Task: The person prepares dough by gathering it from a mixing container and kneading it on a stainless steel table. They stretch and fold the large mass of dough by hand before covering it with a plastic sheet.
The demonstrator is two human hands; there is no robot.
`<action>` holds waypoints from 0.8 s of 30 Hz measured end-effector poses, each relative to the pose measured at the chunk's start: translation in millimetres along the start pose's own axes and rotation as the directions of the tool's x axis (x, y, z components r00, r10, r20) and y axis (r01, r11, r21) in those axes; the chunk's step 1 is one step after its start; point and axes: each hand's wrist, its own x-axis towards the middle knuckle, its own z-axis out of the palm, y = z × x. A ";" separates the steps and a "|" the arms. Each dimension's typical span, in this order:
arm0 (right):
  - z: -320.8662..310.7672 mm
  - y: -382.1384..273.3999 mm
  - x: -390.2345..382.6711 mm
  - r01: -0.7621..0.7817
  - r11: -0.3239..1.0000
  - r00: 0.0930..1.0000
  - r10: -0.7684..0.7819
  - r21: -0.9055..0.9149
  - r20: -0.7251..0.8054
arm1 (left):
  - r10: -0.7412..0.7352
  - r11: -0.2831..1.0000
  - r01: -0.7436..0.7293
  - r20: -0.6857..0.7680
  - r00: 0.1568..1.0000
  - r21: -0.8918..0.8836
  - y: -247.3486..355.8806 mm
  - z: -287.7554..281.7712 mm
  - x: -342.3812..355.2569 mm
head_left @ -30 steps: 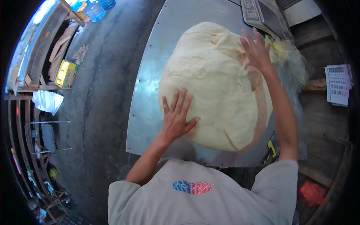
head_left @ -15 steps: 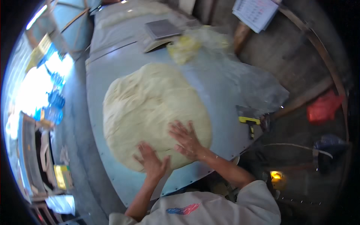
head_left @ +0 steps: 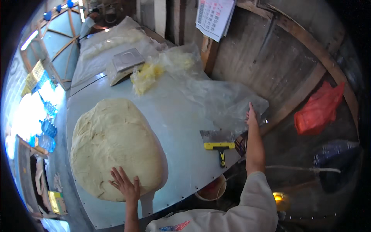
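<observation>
A large, pale, rounded mass of dough (head_left: 116, 143) rests on the metal-topped table (head_left: 181, 170). My left hand (head_left: 126, 186) lies flat on its near edge, fingers spread. Stretched out to the right, my right hand (head_left: 252, 114) is at the edge of a clear plastic sheet (head_left: 220, 96), seen edge-on with a finger extended; no firm hold on the sheet shows. Just left of my right forearm lies a wide scraper with a yellow-and-black handle (head_left: 220, 147), its blade pointing away from me.
Beyond the dough stand a flat scale (head_left: 127, 60) and crumpled yellow plastic (head_left: 147, 77). A bucket (head_left: 211, 188) sits below the near table edge. A red plastic bag (head_left: 320, 108) hangs at the right, and a calendar (head_left: 215, 17) on the wall. Another person (head_left: 91, 23) is at the far end.
My right hand has left the dough and reached right to the plastic sheet. The left hand stays on the dough. The view has swung rightward.
</observation>
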 end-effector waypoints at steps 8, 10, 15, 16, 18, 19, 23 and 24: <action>103.9 -210.2 -75.1 0.936 0.347 0.320 -0.912 0.066 0.258 | -0.012 0.994 0.019 0.064 0.998 -0.110 17.0 -11.0 -7.1; 112.0 -153.8 -98.2 0.889 0.379 0.433 -0.878 -0.257 0.203 | -0.006 0.995 0.010 0.044 0.999 -0.099 -1.3 -14.4 -6.5; -14.7 36.2 89.2 -0.030 0.254 0.685 -0.699 -0.967 -0.205 | 0.069 0.961 -0.055 0.040 0.997 -0.271 7.4 -14.0 -17.9; -14.8 37.7 105.4 -0.024 0.250 0.674 -0.711 -0.968 -0.200 | 0.092 0.957 -0.083 0.020 0.996 -0.278 7.8 -5.8 -23.2; -27.2 30.4 115.2 0.245 0.647 0.937 -0.350 -0.722 0.004 | 0.111 0.946 -0.102 0.010 0.994 -0.307 10.3 -0.3 -29.4; -40.8 18.6 117.5 0.262 0.818 0.964 -0.193 -0.512 0.184 | 0.099 0.945 -0.094 0.003 0.995 -0.313 14.4 2.1 -25.8; 60.7 -90.7 8.4 0.280 0.793 0.795 -0.508 0.542 0.332 | 0.026 0.953 0.003 0.092 0.995 -0.304 0.9 -10.0 -25.1; 85.6 -136.7 -53.3 0.406 0.770 0.687 -0.612 0.492 0.392 | 0.000 0.961 0.032 0.115 0.993 -0.273 -4.5 -22.6 -24.3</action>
